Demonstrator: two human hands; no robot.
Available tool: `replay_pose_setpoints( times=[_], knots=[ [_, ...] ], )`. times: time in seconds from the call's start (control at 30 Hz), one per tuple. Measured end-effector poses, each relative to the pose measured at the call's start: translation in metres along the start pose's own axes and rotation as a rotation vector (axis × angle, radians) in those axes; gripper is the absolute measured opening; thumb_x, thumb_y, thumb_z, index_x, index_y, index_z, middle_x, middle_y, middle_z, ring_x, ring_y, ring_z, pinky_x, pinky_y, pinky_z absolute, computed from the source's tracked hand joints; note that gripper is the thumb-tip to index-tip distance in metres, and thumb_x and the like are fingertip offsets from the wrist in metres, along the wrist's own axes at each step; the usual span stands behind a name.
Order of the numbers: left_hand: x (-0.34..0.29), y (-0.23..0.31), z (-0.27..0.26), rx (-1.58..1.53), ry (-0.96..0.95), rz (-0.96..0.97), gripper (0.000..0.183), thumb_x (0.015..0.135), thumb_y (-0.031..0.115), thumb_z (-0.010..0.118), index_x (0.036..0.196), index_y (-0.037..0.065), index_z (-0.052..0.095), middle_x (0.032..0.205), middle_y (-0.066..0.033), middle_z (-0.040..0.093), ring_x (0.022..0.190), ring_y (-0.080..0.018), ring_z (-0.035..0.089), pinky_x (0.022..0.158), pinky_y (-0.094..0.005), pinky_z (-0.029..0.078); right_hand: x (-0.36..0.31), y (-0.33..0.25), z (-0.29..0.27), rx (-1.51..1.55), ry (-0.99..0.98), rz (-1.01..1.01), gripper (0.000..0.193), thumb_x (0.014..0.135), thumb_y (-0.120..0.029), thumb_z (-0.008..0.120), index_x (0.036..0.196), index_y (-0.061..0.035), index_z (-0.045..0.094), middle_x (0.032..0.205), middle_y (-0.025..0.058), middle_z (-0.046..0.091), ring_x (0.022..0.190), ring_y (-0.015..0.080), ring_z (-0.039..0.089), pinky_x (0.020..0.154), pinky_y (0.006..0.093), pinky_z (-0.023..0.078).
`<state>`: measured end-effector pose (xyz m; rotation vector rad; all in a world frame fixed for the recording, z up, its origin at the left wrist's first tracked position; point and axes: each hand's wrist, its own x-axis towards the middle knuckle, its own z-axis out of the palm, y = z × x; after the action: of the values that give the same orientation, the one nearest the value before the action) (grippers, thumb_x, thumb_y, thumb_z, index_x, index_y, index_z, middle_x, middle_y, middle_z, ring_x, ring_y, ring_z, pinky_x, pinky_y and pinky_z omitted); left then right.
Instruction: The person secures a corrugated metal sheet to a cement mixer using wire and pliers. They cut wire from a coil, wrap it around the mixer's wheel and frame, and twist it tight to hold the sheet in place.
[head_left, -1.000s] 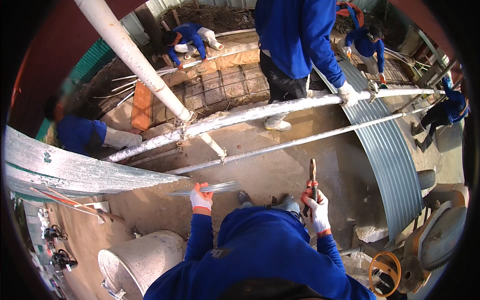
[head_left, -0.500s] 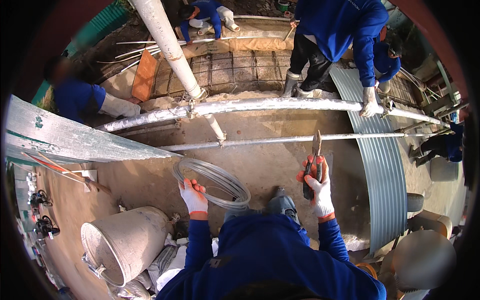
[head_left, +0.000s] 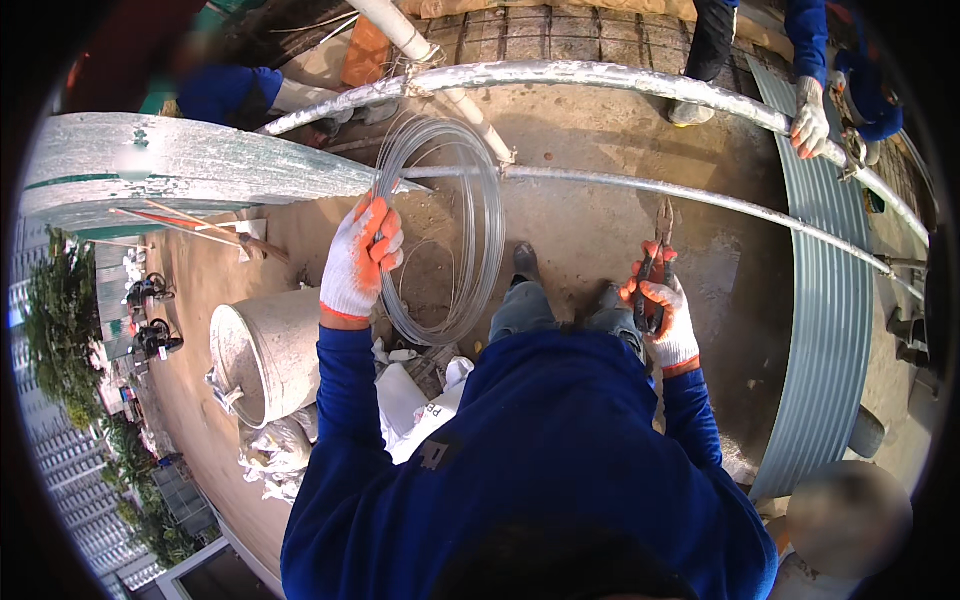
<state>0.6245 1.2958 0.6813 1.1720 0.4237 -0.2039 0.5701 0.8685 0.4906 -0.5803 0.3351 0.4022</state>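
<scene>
The left hand (head_left: 358, 262), in a white and orange glove, has its grip closed on the rim of a coil of thin wire (head_left: 450, 225), which hangs upright toward 1 o'clock of it. The right hand (head_left: 665, 318), gloved alike, grips a pair of pliers (head_left: 655, 262) pointing to 12 o'clock. Above both run two grey pipes (head_left: 700, 198). At 8 o'clock of the left hand lies a grey drum (head_left: 255, 350); at 2 o'clock of the right, a co-worker's gloved hand (head_left: 810, 118) holds the upper pipe.

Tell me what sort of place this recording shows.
Most likely an outdoor construction site. Long metal pipes cross bare earth, with corrugated metal sheeting and steel mesh nearby. The left hand holds a coil of wire; the right hand holds pliers.
</scene>
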Motion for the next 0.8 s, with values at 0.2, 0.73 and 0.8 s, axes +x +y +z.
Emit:
replay_pose_setpoints(
  times=[0.2, 0.73, 0.8],
  knots=[
    [-0.054, 0.053, 0.036, 0.22, -0.052, 0.059, 0.048, 0.114, 0.025, 0.059, 0.156, 0.002, 0.051, 0.085, 0.0022, 0.053, 0.058, -0.0022, 0.037, 0.049, -0.0198, 0.033, 0.007, 0.016, 0.027, 0.381, -0.138, -0.08, 0.047, 0.098, -0.009, 0.07, 0.143, -0.0133, 0.055, 0.119, 0.0096, 0.067, 0.1, 0.0255, 0.071, 0.102, 0.0535, 0.058],
    [-0.053, 0.066, 0.091, 0.315, -0.199, 0.052, 0.054, 0.115, 0.024, 0.055, 0.159, -0.004, 0.045, 0.082, 0.0032, 0.044, 0.06, -0.0027, 0.035, 0.05, -0.0194, 0.033, 0.03, -0.01, 0.096, -0.45, -0.554, -0.032, 0.03, 0.089, 0.007, 0.074, 0.116, -0.0052, 0.068, 0.139, 0.0107, 0.067, 0.128, 0.02, 0.061, 0.106, 0.0349, 0.052],
    [-0.046, 0.068, 0.099, 0.332, -0.241, 0.022, 0.053, 0.114, 0.024, 0.055, 0.159, -0.004, 0.045, 0.082, 0.003, 0.046, 0.06, -0.0033, 0.037, 0.05, -0.02, 0.035, 0.046, 0.003, 0.123, -0.679, -0.692, -0.024, 0.027, 0.09, 0.006, 0.077, 0.114, -0.0021, 0.068, 0.136, 0.0076, 0.069, 0.133, 0.0175, 0.058, 0.107, 0.0332, 0.05]
  ],
)
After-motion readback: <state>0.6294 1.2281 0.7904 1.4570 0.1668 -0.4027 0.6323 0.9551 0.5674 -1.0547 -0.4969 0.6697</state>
